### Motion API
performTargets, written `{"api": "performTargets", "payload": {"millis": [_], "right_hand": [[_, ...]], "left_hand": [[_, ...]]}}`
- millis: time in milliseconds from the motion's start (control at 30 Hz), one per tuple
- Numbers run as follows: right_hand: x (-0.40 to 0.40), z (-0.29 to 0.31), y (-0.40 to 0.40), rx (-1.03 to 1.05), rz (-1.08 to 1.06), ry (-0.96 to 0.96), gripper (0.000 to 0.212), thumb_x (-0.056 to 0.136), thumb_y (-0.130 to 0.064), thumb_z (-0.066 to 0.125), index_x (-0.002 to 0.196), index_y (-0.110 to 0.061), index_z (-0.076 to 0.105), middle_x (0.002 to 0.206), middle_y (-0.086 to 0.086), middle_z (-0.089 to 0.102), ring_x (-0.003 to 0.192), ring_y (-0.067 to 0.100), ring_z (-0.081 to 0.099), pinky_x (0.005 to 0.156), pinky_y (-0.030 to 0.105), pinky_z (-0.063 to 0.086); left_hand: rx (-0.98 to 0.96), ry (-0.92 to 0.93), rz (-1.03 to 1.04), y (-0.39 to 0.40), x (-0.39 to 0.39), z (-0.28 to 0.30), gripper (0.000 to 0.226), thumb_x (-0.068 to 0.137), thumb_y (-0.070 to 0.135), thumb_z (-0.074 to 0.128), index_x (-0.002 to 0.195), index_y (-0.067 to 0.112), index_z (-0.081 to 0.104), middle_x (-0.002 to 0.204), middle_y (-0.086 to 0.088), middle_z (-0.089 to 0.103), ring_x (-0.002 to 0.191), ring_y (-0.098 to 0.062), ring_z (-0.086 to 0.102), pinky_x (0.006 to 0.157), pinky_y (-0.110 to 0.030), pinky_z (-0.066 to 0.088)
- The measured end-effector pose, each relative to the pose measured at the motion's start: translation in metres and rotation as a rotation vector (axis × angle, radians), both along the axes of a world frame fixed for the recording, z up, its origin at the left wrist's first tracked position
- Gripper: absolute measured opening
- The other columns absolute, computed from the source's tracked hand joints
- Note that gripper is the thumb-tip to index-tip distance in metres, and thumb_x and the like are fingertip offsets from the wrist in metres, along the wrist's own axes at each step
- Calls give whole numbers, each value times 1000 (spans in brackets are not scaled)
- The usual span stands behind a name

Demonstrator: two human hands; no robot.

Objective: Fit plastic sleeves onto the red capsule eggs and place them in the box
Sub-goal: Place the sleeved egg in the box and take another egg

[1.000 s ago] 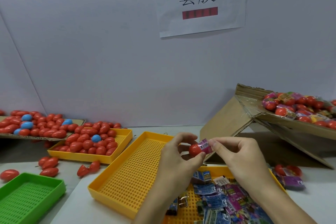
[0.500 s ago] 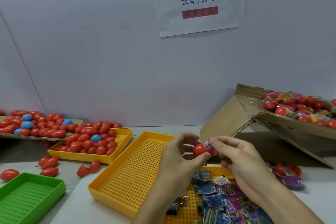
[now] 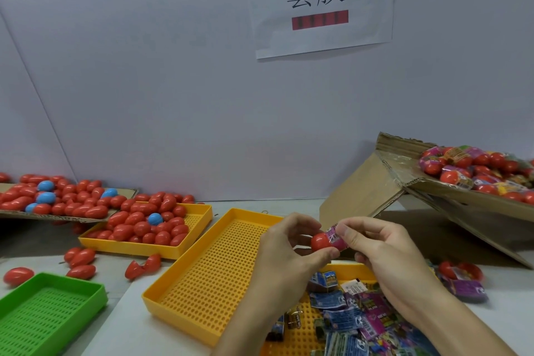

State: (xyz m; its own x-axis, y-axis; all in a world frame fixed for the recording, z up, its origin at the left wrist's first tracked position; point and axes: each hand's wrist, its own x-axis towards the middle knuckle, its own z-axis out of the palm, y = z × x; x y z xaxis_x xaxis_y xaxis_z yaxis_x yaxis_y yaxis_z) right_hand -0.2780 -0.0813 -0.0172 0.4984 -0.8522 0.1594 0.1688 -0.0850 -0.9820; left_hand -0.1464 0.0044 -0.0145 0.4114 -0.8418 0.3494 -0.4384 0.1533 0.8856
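My left hand [image 3: 284, 257] pinches a red capsule egg [image 3: 320, 241] between thumb and fingers above the long yellow tray [image 3: 208, 277]. My right hand [image 3: 384, 257] pinches a pink printed plastic sleeve [image 3: 335, 237] that covers the egg's right end. Loose printed sleeves [image 3: 349, 315] lie heaped in the tray's near end, under my hands. The tilted cardboard box [image 3: 450, 199] at right holds several sleeved eggs [image 3: 474, 167].
A smaller yellow tray [image 3: 161, 250] piled with red eggs and one blue egg stands at left, behind it a cardboard sheet [image 3: 17, 214] with more eggs. A green tray [image 3: 49, 309] sits at front left. Loose eggs [image 3: 82, 259] lie on the table; sleeved pieces [image 3: 462, 280] lie right.
Both hands have drifted slightly right with the egg. The sleeve has slid a little further over the egg's right end.
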Motion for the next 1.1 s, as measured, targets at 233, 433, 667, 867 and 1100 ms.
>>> {"api": "performTargets", "payload": {"millis": [233, 433, 667, 867, 1100], "right_hand": [[-2, -1, -2, -98, -25, 57, 7, 83, -22, 72, 85, -19, 78, 75, -6, 74, 64, -5, 64, 53, 7, 46], [-2, 1, 1, -191, -49, 100, 6, 82, -26, 72, 84, -23, 77, 78, -8, 75, 76, 1, 68, 58, 8, 49], [-1, 2, 3, -291, -73, 107, 18, 76, -37, 69, 91, -30, 75, 86, -15, 74, 86, -2, 64, 66, 6, 48], [2, -2, 6, -504, -128, 236, 29, 81, -33, 75, 108, -35, 68, 99, -22, 59, 103, -1, 54, 81, 26, 51], [12, -8, 10, -716, -227, 370, 49, 68, -56, 75, 109, -45, 51, 105, -28, 49, 108, -14, 41, 72, 12, 39]], "left_hand": [[12, -17, 2, 0, 0, -1, 36, 72, 23, 87, 100, 27, 65, 97, 9, 70, 92, -4, 68, 80, -25, 59], [-6, 4, 0, 0, 0, -2, 34, 75, 20, 86, 102, 25, 67, 96, 8, 70, 91, -2, 67, 75, -19, 57], [-60, 59, -3, -1, -1, 0, 21, 79, 22, 82, 98, 23, 72, 91, 6, 72, 89, -6, 68, 73, -18, 55], [-134, 265, 19, 0, 3, 3, 15, 79, 19, 82, 88, 27, 74, 89, 5, 74, 86, -10, 70, 74, -19, 55], [-139, 307, -5, 0, -1, 3, 18, 80, 10, 80, 86, 25, 72, 84, 7, 73, 81, -9, 71, 67, -19, 55]]}}
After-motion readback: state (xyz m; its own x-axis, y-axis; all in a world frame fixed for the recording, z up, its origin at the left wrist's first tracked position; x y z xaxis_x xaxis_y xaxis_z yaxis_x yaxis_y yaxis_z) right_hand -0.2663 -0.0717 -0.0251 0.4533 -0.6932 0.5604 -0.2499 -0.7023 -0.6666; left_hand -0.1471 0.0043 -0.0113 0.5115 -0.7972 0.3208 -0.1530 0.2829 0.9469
